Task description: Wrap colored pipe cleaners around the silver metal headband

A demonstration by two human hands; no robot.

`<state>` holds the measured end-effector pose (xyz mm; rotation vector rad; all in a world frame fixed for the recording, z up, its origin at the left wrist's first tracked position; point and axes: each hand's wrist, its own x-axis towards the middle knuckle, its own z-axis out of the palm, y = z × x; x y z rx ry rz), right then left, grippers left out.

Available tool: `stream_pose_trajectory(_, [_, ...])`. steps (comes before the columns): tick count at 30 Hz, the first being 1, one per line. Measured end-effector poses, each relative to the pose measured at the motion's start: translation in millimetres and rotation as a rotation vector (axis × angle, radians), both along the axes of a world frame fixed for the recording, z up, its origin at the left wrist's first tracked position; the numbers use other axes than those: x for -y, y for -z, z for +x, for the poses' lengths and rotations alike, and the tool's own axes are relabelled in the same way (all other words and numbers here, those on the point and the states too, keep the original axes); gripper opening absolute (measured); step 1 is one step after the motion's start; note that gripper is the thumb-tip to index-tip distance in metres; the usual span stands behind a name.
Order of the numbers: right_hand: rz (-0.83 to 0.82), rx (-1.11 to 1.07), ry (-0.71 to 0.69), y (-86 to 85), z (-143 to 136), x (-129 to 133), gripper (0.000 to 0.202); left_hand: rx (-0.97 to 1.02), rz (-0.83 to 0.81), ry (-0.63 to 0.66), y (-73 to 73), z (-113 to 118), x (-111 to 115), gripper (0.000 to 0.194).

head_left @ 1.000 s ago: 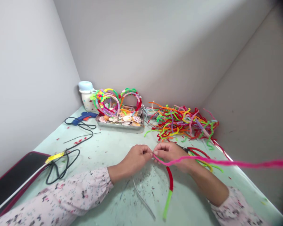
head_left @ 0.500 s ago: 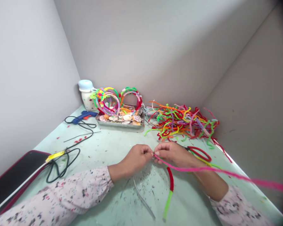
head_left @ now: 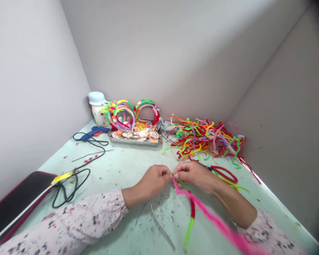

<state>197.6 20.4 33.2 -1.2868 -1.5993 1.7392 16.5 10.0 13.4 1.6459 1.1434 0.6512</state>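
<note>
My left hand and my right hand meet fingertip to fingertip above the table, both pinched closed. From between them a pink pipe cleaner trails down toward the lower right, blurred close to the camera. Below my hands hangs a headband, its one arm wrapped in red and green pipe cleaner. Its other arm, a bare grey metal band, shows under my left hand. The top of the headband is hidden by my fingers. Behind my right wrist lie red-handled scissors.
At the back stands a metal tray with shells and several wrapped headbands. Right of it lies a heap of coloured pipe cleaners. A white jar, a blue glue gun, black cable and dark tablet are at left.
The pink pipe cleaner has swung from across my right forearm down toward the bottom edge and now bends near my fingers. A green strip shows below my right fingers. Both hands stay nearly in place.
</note>
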Motion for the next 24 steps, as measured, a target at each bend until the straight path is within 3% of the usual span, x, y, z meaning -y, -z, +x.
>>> stream_pose_trajectory(7, [-0.102,-0.113,-0.016,8.2,3.8,-2.7,0.017,-0.007,0.015,0.012,-0.2,1.4,0.7,0.024])
stream_pose_trajectory(13, [-0.017,-0.004,-0.018,8.8,3.2,-2.3,0.013,-0.031,0.021,0.009,-1.9,1.9,0.4,0.024])
stream_pose_trajectory(24, [-0.063,-0.045,-0.048,10.7,6.3,-4.1,0.017,-0.036,0.024,-0.006,2.1,1.3,-0.7,0.022])
